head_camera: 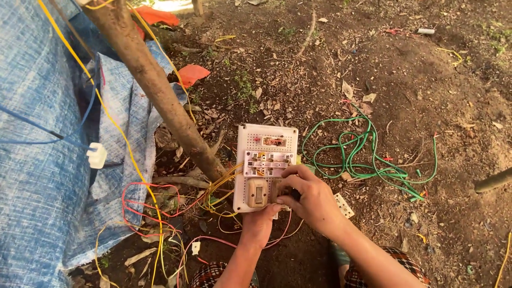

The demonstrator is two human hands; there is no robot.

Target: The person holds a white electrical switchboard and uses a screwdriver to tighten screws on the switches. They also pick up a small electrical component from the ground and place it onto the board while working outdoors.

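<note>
Ground: bare brown soil (pixel 405 69) strewn with dry leaves and wire scraps, so the work is held up off the dirt rather than laid on it
Board: white perforated switchboard (pixel 265 140) held upright and tilted toward the head camera, in mid-frame beside the post, its fittings facing up for reach
Left hand (pixel 260 223): fingers closed under the board's bottom edge, propping it
Right hand (pixel 312 198): fingers curled and pinched shut on a small fitting at the board's lower right; what exactly they hold I cannot tell
Switch: beige switch (pixel 258 193) just left of those fingers
Wires: yellow and red wires (pixel 144 205) trail from the board's left side
Post: slanted wooden post (pixel 154 85) touching a blue tarpaulin (pixel 37 181)
Coil: green wire (pixel 362 154) loose on the soil, right of the board
</note>
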